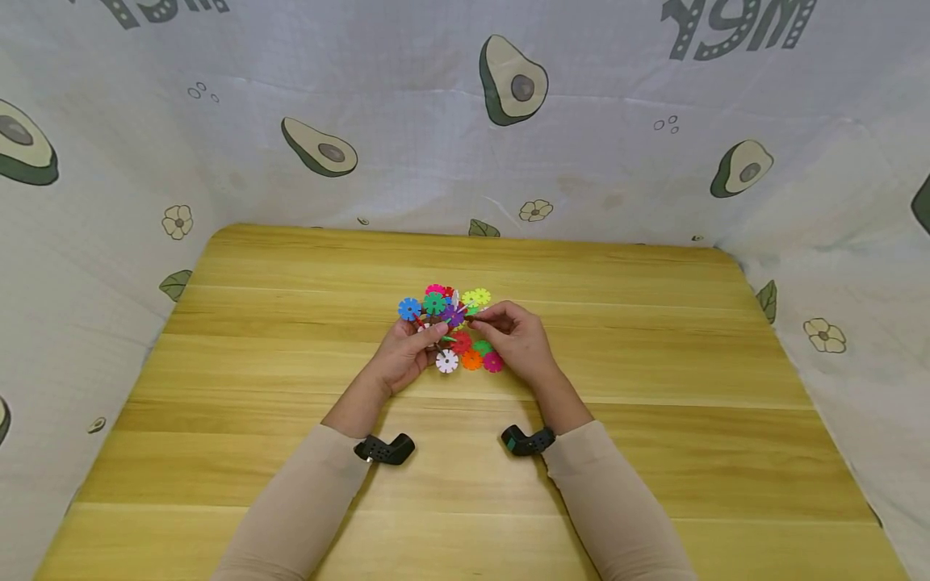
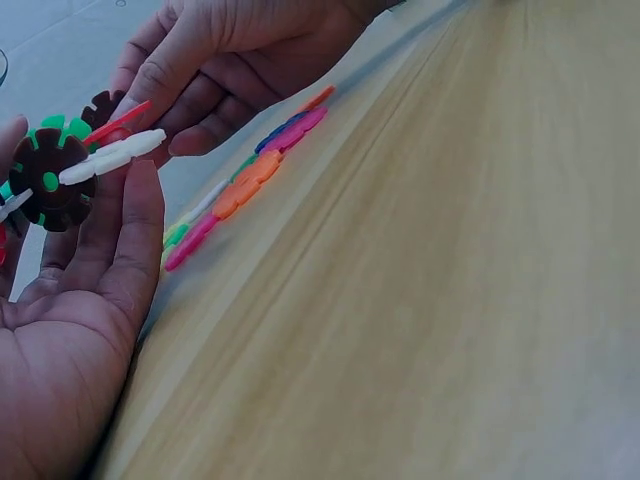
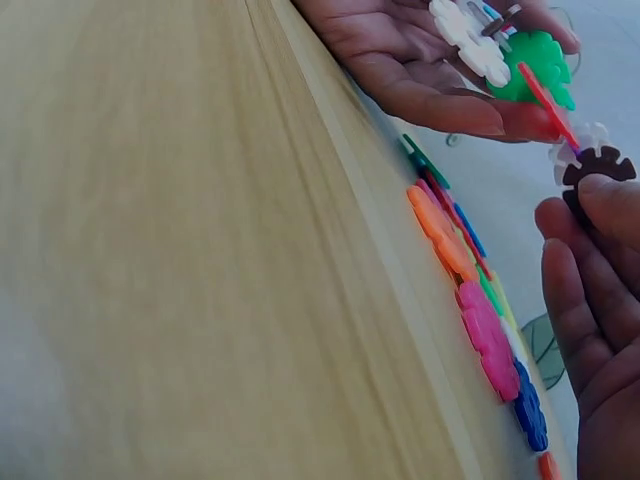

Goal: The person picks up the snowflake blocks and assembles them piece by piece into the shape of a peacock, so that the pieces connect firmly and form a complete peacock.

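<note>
In the head view, my left hand (image 1: pixel 401 355) holds a cluster of joined snowflake discs, with a purple disc (image 1: pixel 454 315) facing up near the thumb. A brown disc (image 2: pixel 50 180) and a white disc (image 2: pixel 112 157) of the cluster show in the left wrist view. My right hand (image 1: pixel 521 343) pinches a smaller-looking dark brown disc (image 3: pixel 600 165) between thumb and fingers. That disc meets the edge of a red disc (image 3: pixel 547 105) on the cluster. A green disc (image 3: pixel 538 70) sits by the left fingertips. The fingers partly hide the cluster's underside.
Loose snowflake discs lie flat on the wooden table (image 1: pixel 465 500) under and behind the hands, among them an orange disc (image 3: pixel 440 232), a magenta disc (image 3: pixel 487 340) and a dark blue disc (image 3: pixel 531 410). A patterned cloth (image 1: pixel 407 89) hangs behind the table.
</note>
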The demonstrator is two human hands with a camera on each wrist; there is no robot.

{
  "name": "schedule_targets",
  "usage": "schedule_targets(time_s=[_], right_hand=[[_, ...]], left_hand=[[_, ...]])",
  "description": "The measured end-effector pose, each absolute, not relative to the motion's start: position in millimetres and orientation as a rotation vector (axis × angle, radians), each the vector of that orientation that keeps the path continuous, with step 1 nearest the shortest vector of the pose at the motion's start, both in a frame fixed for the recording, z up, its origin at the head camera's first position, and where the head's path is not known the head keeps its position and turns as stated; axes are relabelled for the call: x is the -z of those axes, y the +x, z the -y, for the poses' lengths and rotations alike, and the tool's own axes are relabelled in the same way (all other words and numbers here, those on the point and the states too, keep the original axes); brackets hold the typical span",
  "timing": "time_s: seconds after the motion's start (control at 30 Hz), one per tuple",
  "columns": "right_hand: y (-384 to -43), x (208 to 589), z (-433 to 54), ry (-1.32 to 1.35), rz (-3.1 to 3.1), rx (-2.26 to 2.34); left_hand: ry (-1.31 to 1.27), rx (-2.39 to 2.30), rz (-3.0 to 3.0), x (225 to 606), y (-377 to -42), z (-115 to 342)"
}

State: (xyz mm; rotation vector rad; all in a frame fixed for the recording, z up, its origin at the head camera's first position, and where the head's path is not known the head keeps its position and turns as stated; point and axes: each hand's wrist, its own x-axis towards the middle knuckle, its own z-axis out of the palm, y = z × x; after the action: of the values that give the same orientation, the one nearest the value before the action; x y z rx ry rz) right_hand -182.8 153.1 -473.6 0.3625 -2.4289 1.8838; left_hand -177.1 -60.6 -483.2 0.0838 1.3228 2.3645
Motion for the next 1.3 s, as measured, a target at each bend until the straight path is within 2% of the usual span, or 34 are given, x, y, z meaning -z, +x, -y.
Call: schedule_targets(time_s=[0.63,0.97,1.17,1.3], right_hand=[[-182,477,-149,0.525,2.450,-1.555],[-187,470,-164,0.410,2.751,-1.464],[-187,465,-173,0.631,3.059,-1.097],[-186,466,-167,0.683,3.096,-0.984]], left_hand=[[0.089,-2.306,-1.447,482,-175,59],[0.035,-2.453,-1.377,484,-180,59],[0.051,-2.573,-1.293,483,-180,63],[0.107,-2.586,-1.280,484,-180,63]])
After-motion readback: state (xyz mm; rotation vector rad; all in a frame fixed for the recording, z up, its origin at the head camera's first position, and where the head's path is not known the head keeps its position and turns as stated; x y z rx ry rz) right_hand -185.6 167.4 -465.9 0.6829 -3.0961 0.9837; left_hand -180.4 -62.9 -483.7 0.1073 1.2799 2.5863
